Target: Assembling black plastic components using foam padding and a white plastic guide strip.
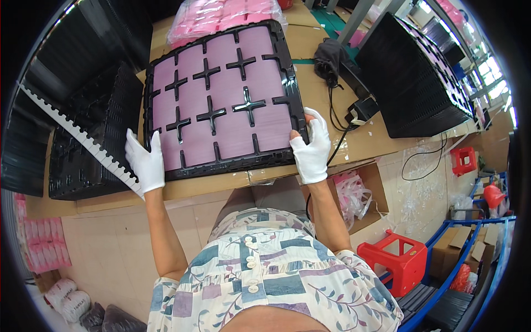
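A black plastic tray (293,91) lies in front of me on the cardboard-covered table. Flat pink-purple pieces (229,66) fill it, with black cross-shaped dividers (211,115) showing between them. My left hand (146,161), in a white glove, clasps the tray's near left corner, thumb on the rim and fingers along the outer side. At the near right corner my right hand (312,148) grips the rim. Its glove leaves the thumb tip and a fingertip bare. Beside my left hand is a long white notched strip (83,138), slanting across stacked black trays. The fingers' undersides are hidden.
Stacked black trays stand at left (102,110) and right (412,83). Pink bagged goods (221,19) lie beyond the tray. A black cable and adapter (362,110) rest on the table's right. Below are a cardboard box (359,196) of scraps and a red stool (392,260).
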`<state>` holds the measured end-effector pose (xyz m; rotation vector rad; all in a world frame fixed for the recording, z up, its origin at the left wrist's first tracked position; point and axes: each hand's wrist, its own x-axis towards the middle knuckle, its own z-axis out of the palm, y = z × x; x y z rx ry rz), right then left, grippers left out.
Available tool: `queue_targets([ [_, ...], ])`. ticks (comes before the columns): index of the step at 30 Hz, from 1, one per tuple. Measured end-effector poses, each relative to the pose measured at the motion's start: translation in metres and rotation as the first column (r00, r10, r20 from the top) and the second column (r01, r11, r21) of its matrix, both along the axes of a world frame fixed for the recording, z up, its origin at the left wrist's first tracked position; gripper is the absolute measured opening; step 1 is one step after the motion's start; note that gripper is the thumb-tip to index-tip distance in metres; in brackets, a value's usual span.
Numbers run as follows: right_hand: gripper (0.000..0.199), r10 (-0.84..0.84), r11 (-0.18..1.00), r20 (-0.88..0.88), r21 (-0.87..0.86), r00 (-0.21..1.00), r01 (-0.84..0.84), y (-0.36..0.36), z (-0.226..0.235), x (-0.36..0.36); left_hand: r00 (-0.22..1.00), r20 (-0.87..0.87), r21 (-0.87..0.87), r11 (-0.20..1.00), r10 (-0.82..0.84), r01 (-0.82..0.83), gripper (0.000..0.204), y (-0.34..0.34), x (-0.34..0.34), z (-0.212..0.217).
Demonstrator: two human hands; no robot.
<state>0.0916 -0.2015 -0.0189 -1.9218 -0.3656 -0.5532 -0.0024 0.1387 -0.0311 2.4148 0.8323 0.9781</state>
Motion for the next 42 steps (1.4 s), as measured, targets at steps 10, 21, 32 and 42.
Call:
queue_targets([
  [10,0.044,0.076,0.939,0.088,0.330,0.993,-0.101,-0.035,0.026,-0.025,0.659,0.701,-0.582,0.315,-0.272,0.750,0.053,0.007,-0.027,0.035],
  [21,0.086,0.011,0.990,0.001,-0.138,1.000,-0.011,-0.121,0.111,0.052,0.773,0.635,-0.771,-0.067,-0.009,0.633,0.053,-0.048,-0.042,0.009],
  [32,0.113,-0.108,0.880,0.247,-0.427,0.963,0.208,-0.077,0.179,0.097,0.757,0.648,-0.762,-0.042,-0.085,0.647,0.065,-0.097,-0.047,0.027],
  [42,0.110,-0.127,0.893,0.215,-0.399,0.968,0.206,-0.061,0.169,0.110,0.807,0.589,-0.807,0.022,-0.047,0.590,0.074,-0.092,-0.054,0.027],
])
